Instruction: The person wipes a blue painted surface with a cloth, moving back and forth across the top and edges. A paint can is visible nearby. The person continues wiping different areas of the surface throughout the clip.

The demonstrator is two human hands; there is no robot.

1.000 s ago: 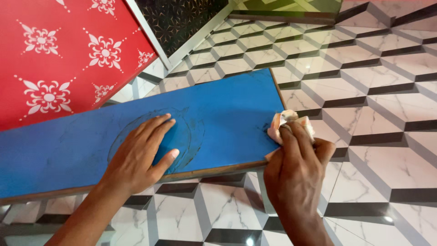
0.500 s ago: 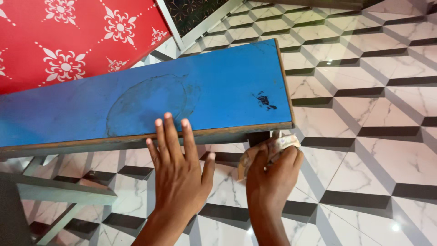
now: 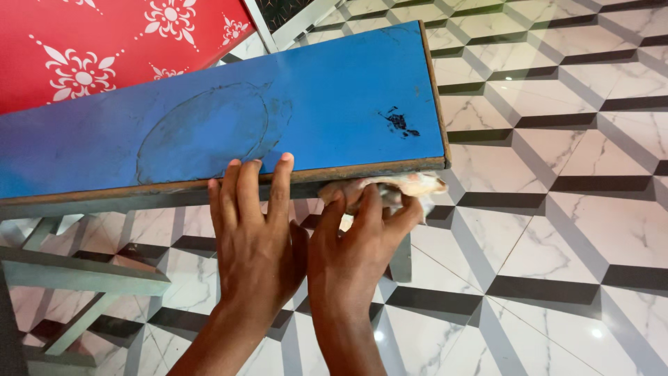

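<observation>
- A crumpled pale cloth (image 3: 390, 186), pinkish-white, is pressed against the near edge of a blue bench top (image 3: 278, 118), just under the board's right-hand corner; one end of it sticks out to the right past the fingers.
- The right hand (image 3: 355, 244) has the cloth pinned under its curled fingers, thumb out to the right; the fingers are bent around the rag, not fully closed, and press it to the bench's brown wooden edge.
- The left hand (image 3: 254, 230) lies just beside the right, touching it at the thumb side; it is open and flat, fingers together and straight, fingertips on the same front edge, with nothing in its grasp.
- The blue top carries a faint circular ring mark (image 3: 202, 129) left of middle and a small black smudge (image 3: 398, 122) near the right end, above the cloth.
- A grey metal frame (image 3: 83, 275) shows beneath the board at lower left; a red panel (image 3: 104, 49) with white flower patterns stands behind the bench; the tiled floor (image 3: 557, 209) has a white, grey and black cube pattern.
</observation>
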